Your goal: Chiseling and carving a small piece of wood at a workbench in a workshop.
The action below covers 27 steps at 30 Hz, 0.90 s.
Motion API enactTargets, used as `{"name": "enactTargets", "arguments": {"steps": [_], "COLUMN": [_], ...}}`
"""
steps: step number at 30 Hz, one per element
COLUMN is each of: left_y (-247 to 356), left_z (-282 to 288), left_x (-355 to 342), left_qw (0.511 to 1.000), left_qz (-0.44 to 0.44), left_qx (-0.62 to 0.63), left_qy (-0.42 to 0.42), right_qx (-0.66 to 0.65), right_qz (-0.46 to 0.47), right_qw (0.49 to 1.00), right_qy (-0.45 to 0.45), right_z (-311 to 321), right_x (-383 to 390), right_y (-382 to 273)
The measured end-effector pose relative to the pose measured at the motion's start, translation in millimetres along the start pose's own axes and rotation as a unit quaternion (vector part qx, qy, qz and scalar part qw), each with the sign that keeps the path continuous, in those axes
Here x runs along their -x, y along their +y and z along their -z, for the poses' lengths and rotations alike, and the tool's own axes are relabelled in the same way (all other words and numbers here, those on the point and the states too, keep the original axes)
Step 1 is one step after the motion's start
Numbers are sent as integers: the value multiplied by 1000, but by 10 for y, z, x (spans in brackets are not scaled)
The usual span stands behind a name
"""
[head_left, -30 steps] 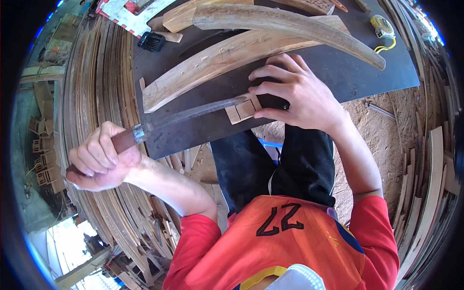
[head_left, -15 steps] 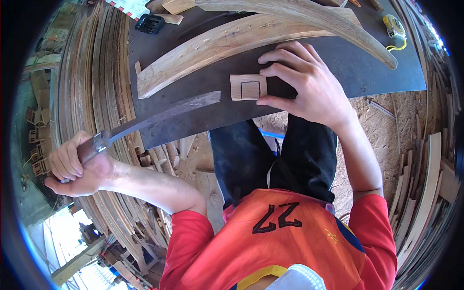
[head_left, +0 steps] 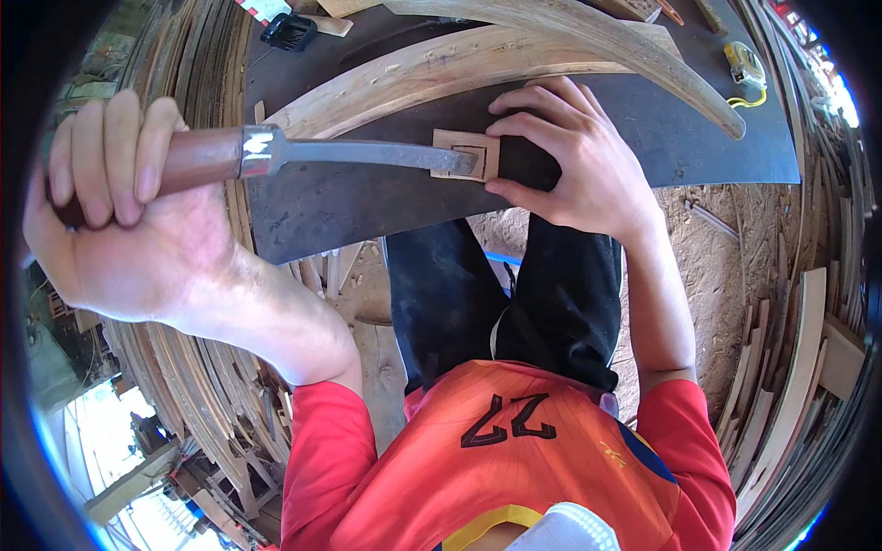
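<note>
One wood block [head_left: 464,139]: small, pale, flat, a dark square outline drawn on its upper face; lies on the dark tabletop, just left of the right thumb and index fingertips.
Right hand [head_left: 593,161]: thumb at the block's near right corner, index finger at its far right corner, the block held between them; the remaining fingers arch beyond the index, off the block.
Chisel-like tool [head_left: 367,152]: wooden handle, metal collar, long grey blade; runs from the left fingers toward the right fingertips, tip over the marked square. Contact of tip with wood: cannot tell.
Left hand [head_left: 156,248]: fingers curled closed around the handle, palm turned up, well apart from the block.
Dark tabletop [head_left: 322,211]: beneath the right fingers and the block.
Pale curved timber [head_left: 413,73]: just beyond the right fingers, on the tabletop.
Narrow curved timber [head_left: 588,32]: farther beyond those fingers, overlapping the pale one in view.
Tape measure [head_left: 744,64]: yellow, well right of the right fingers, near the tabletop's far right corner.
</note>
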<state>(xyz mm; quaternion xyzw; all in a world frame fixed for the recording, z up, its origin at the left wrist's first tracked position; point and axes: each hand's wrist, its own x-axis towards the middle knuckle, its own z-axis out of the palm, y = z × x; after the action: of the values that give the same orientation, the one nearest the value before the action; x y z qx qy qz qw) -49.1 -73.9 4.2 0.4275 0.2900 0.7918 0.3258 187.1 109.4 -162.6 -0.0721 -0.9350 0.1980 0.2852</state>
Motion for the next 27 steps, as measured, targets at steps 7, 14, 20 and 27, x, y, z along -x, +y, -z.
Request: {"name": "enactTargets", "arguments": {"steps": [7, 14, 20, 27], "left_y": [-2, -245, -146, -367], "left_z": [-42, -219, 492, 35], "left_x": [-187, -142, -225, -425], "left_qw": [998, 967, 963, 984], "left_qz": [44, -94, -157, 18], "left_qx": [-26, -231, -214, -7], "left_qy": [-37, -52, -55, -177], "right_qx": [-6, -15, -15, -15], "right_qz": [2, -6, 2, -4], "right_qw": [1000, 1000, 1000, 1000], "right_qy": [3, 4, 7, 2], "right_z": [10, 0, -1, 12], "right_x": [-1, 5, -1, 7], "right_y": [0, 25, 4, 15]}}
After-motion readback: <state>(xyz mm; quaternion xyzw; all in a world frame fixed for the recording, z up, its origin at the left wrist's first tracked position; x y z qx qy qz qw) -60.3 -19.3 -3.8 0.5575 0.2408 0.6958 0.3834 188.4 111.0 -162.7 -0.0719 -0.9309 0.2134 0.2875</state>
